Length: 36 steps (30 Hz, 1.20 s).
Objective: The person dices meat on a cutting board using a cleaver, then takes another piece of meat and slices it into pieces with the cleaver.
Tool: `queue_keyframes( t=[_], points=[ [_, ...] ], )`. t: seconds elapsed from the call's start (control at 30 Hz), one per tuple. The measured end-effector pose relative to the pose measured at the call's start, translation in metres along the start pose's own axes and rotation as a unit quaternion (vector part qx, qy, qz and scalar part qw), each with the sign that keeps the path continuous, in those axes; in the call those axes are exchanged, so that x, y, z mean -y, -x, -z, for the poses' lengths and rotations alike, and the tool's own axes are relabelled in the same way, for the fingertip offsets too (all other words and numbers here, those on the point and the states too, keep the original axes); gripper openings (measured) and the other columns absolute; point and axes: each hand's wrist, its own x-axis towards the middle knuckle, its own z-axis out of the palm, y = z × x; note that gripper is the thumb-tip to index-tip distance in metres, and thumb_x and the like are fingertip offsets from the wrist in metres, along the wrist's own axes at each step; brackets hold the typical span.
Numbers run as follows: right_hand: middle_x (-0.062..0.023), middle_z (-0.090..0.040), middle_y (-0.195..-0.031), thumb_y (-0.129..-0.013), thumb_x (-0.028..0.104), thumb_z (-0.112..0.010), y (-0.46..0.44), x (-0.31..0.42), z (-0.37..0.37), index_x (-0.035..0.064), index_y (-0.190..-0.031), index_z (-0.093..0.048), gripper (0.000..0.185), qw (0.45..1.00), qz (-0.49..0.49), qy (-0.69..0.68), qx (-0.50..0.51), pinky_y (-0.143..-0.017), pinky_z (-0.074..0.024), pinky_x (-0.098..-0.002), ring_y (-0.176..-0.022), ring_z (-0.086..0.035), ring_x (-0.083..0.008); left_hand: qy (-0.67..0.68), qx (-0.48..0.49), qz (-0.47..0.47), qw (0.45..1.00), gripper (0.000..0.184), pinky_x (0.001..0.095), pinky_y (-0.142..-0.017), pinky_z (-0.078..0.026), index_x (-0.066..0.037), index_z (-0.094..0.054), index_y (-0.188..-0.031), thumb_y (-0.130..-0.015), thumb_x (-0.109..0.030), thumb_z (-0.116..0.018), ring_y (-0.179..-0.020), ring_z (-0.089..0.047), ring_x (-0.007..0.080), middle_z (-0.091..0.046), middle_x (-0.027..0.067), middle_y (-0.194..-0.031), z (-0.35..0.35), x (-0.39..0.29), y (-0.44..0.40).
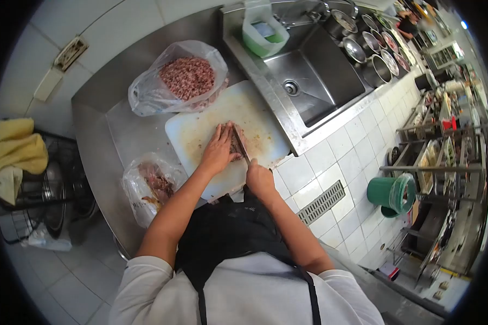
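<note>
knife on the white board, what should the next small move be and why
Perhaps ease the left hand slightly away from the knife before any stroke: its fingers lie close beside the blade, and the right hand grips the handle.

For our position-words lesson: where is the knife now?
In the head view, the knife is near the centre in the right hand, its blade over the cutting board, right of the left hand.

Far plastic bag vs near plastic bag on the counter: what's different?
Size: the far bag is larger, the near bag smaller. Contents: the far bag holds a heap of small meat bits; the near bag, larger meat chunks. Shared: both are see-through plastic and rest on the steel counter.
</note>
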Motion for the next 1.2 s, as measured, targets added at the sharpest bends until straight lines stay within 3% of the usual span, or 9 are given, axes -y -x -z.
queue_keyframes(
  t=[0.13, 0.23, 0.33, 0.43, 0.73, 1.03, 1.2],
  points=[
    [-0.0259, -0.071, -0.074, -0.091, 0.006, -0.057, -0.009, -0.002, -0.011, -0.0054, -0.107, -0.056, 0.020, 1.000, -0.002, -0.011, -0.010, -0.060, -0.0582, -0.0529, -0.066, -0.073, -0.0428, -0.009, 0.016, -0.006, 1.000, 0.103, 0.0438, -0.129, -0.024, 0.008, -0.030, -0.159, -0.086, -0.045, -0.079, -0.157, -0.021, 0.0450, -0.024, 0.0216, -0.171, 0.000, -0.001, -0.003],
    [-0.0243, -0.071, -0.074, -0.092, 0.007, -0.056, -0.049, 0.006, -0.020, -0.0073, -0.119, -0.056, 0.031, 0.995, 0.036, -0.045, -0.084, -0.061, -0.0589, -0.0512, -0.067, -0.073, -0.0416, -0.043, 0.016, -0.020, 0.999, 0.101, 0.0446, -0.129, -0.023, 0.008, -0.029, -0.159, -0.087, -0.043, -0.078, -0.156, -0.021, 0.0459, -0.024, 0.0227, -0.170, -0.006, 0.003, -0.005],
    [-0.0230, -0.071, -0.073, -0.093, 0.009, -0.056, -0.057, 0.003, -0.024, -0.0076, -0.129, -0.053, 0.040, 0.998, 0.016, -0.035, -0.052, -0.061, -0.0591, -0.0505, -0.067, -0.073, -0.0408, -0.044, 0.035, -0.019, 0.998, 0.103, 0.0453, -0.130, -0.021, 0.009, -0.028, -0.160, -0.088, -0.047, -0.076, -0.157, -0.017, 0.0466, -0.024, 0.0266, -0.169, -0.005, 0.003, -0.005],
    [-0.0270, -0.071, -0.076, -0.093, 0.009, -0.055, -0.028, -0.001, -0.014, -0.0039, -0.100, -0.056, 0.015, 0.998, 0.019, -0.045, -0.040, -0.062, -0.0603, -0.0504, -0.069, -0.074, -0.0431, -0.019, 0.023, -0.018, 0.999, 0.103, 0.0457, -0.130, -0.022, 0.008, -0.026, -0.161, -0.088, -0.047, -0.076, -0.157, -0.017, 0.0461, -0.024, 0.0269, -0.169, -0.004, 0.002, -0.005],
    [-0.0249, -0.070, -0.072, -0.091, 0.006, -0.054, 0.020, -0.015, 0.006, -0.0026, -0.095, -0.054, 0.009, 1.000, 0.006, -0.022, 0.016, -0.061, -0.0589, -0.0527, -0.069, -0.073, -0.0436, -0.001, -0.005, 0.004, 1.000, 0.102, 0.0460, -0.128, -0.025, 0.007, -0.030, -0.159, -0.087, -0.045, -0.079, -0.157, -0.022, 0.0429, -0.023, 0.0253, -0.170, 0.001, -0.003, -0.001],
    [-0.0302, -0.071, -0.081, -0.092, 0.008, -0.053, 0.042, -0.008, 0.096, -0.0065, -0.101, -0.060, 0.018, 0.990, -0.005, 0.027, 0.138, -0.071, -0.0590, -0.0555, -0.076, -0.073, -0.0459, -0.013, 0.003, 0.008, 1.000, 0.099, 0.0454, -0.128, -0.026, 0.007, -0.033, -0.158, -0.088, -0.046, -0.078, -0.158, -0.021, 0.0388, -0.020, 0.0236, -0.171, 0.001, 0.001, 0.002],
    [-0.0294, -0.070, -0.076, -0.094, 0.010, -0.056, 0.020, 0.021, 0.097, -0.0029, -0.093, -0.056, 0.013, 0.999, -0.012, -0.001, 0.032, -0.067, -0.0580, -0.0555, -0.073, -0.073, -0.0455, -0.010, -0.005, -0.001, 1.000, 0.102, 0.0447, -0.129, -0.025, 0.011, -0.030, -0.158, -0.089, -0.050, -0.075, -0.159, -0.019, 0.0392, -0.019, 0.0252, -0.171, -0.002, 0.004, 0.003]
  ],
)
